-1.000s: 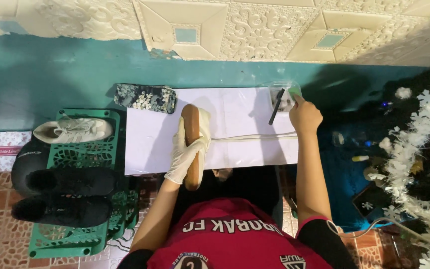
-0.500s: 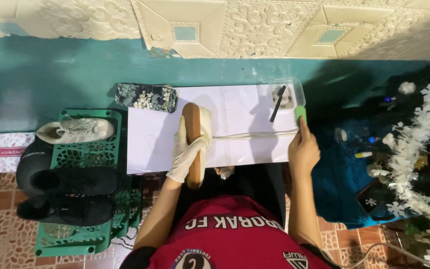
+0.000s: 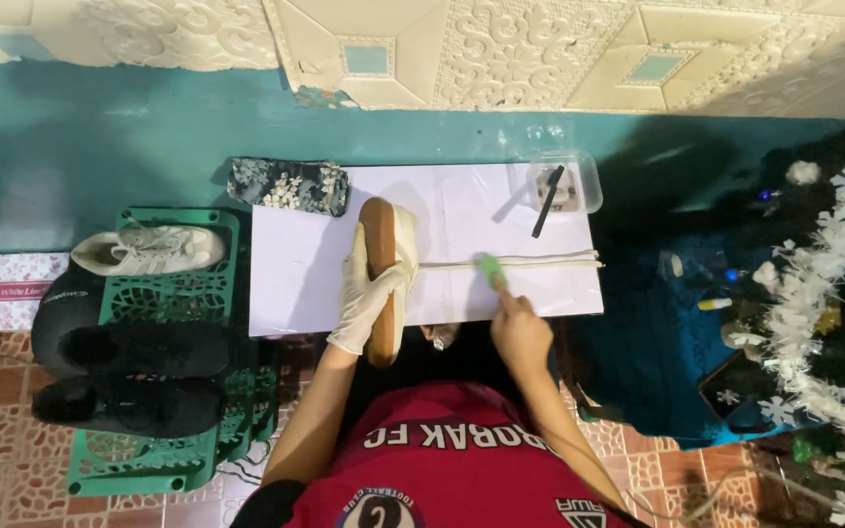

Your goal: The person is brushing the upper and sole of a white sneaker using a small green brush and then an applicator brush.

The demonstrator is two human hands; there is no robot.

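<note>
Head view: shoe cleaning on white counter.
L hand (image 3: 369, 293), gloved, clamped round shoe (image 3: 383, 274) at counter's near edge, sole up. R hand (image 3: 518, 330) pinched on green brush (image 3: 492, 271) w/ tip on white laces (image 3: 520, 262) running toward right edge.

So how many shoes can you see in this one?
4. One white sneaker and two black shoes on the green rack; one shoe sole-up under the gloved left hand. Others may be hidden.
</note>
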